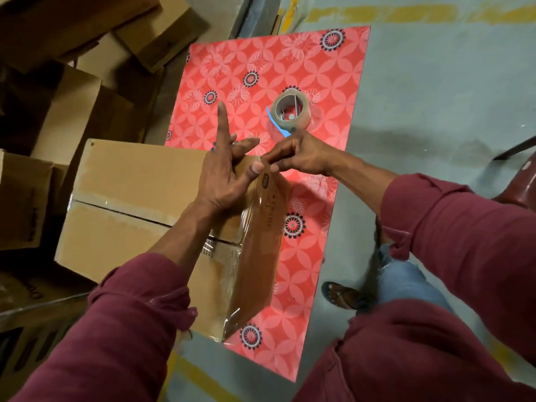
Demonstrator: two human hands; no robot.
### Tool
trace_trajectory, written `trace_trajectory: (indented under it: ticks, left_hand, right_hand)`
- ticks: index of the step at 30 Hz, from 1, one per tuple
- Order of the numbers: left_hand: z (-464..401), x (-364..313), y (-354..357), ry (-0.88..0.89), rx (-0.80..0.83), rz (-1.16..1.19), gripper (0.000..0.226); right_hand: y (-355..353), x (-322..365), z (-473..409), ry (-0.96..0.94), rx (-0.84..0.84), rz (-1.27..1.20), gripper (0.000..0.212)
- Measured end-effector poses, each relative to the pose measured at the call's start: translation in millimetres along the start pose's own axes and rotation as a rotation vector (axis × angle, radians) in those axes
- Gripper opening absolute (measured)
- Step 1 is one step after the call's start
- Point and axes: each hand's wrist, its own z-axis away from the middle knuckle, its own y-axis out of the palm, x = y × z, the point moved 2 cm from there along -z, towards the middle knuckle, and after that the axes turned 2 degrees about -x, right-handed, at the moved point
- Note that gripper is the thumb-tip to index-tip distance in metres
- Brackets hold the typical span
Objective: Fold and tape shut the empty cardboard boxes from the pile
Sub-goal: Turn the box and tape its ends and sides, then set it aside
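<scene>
1. Cardboard box (139,192): closed, lying on the left part of the red flower-patterned table (319,82) and overhanging its left edge. Clear tape runs along the top seam and down the right-hand side face, where it shines.
2. Left hand (224,169): spread wide above the far right corner of the box, index finger pointing up and away, thumb laid against the upper corner of the side face. It grips nothing.
3. Right hand (295,155): fingers bunched, pinching at the top corner of the box beside the left thumb; whether a tape end lies between the fingertips cannot be told.
4. Tape roll (291,110): lying flat on the table beyond the right hand, apart from the box, with a blue strip (275,123) beside it.
5. Pile of empty boxes (72,53): open and flattened cartons stacked on the floor to the left of the table.
6. Both forearms wear maroon sleeves (449,227); a sandalled foot (345,294) rests on the grey floor at right.
</scene>
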Motion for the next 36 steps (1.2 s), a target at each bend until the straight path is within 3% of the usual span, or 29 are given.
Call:
trace_trajectory:
  ticks: [5, 10, 14, 16, 18, 21, 23, 28, 36]
  left_hand:
    - [6, -9, -2, -0.051, -0.187, 0.06, 0.105]
    - [49, -25, -28, -0.113, -0.597, -0.128, 0.038]
    - [155, -39, -51, -0.204, -0.79, -0.236, 0.023]
    - [216, -41, -58, -0.259, -0.813, -0.253, 0.025]
    - [265, -39, -60, -0.253, -0.733, -0.211, 0.041]
    - [308, -36, -51, -0.166, -0.407, -0.138, 0.102]
    - [319, -30, -43, -0.111, -0.22, -0.175, 0.124]
    - [319, 5, -38, 0.021, -0.086, -0.441, 0.119]
    - [309, -5, -18, 0.009, -0.22, -0.582, 0.105]
  right_hand:
    - [10, -24, 9, 0.064, -0.178, 0.069, 0.041]
    - [45, -6, 49, -0.068, -0.554, 0.278, 0.042]
    - [87, 32, 107, -0.165, -0.722, 0.363, 0.034]
    - [112, 40, 130, -0.147, -0.617, 0.315, 0.03]
    - [132, 36, 149, -0.126, -0.457, 0.305, 0.025]
    - [153, 19, 165, -0.132, -0.259, 0.392, 0.021]
    - [163, 8, 170, -0.139, -0.146, 0.466, 0.025]
    - [187, -8, 163, -0.116, 0.116, 0.709, 0.027]
    - [207, -3, 156, -0.136, 0.164, 0.862, 0.037]
